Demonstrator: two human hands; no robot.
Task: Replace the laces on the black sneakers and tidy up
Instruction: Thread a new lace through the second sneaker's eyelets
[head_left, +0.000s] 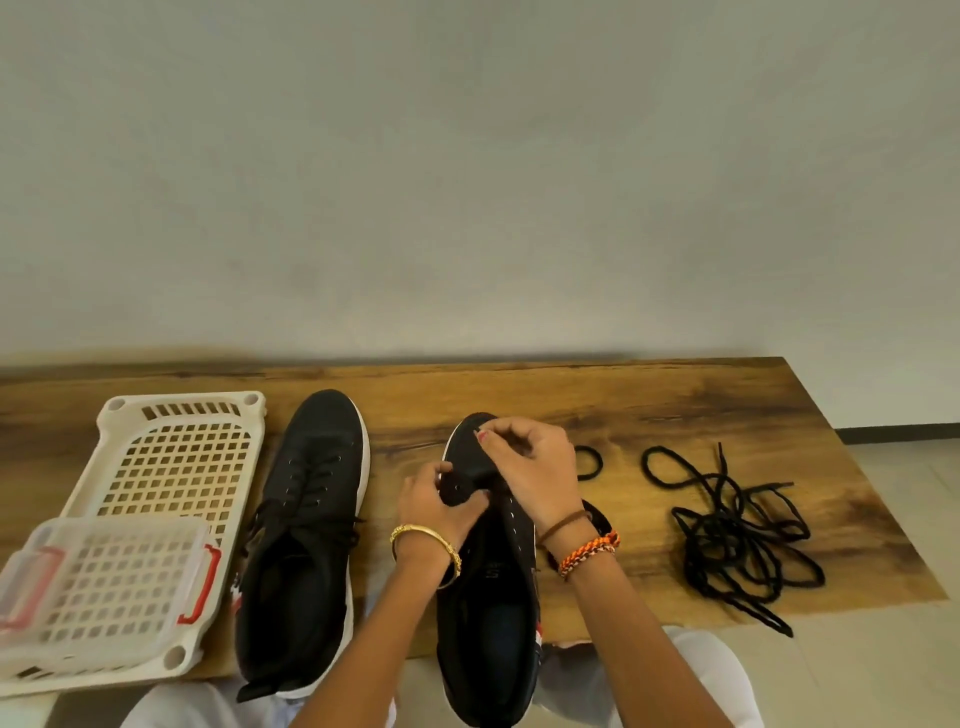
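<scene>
Pinching sneaker toe, both hands' grip

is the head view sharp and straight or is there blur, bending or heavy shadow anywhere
Head view: light soft and even, no glare; table edges bow from the wide-angle lens; clear box at the left edge looks smeared; black laces and both sneakers lose detail in their darkness.

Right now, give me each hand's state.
Left hand: grips the side of the right-hand sneaker.
Right hand: fingers curled at its toe; what they pinch cannot be told.
</scene>
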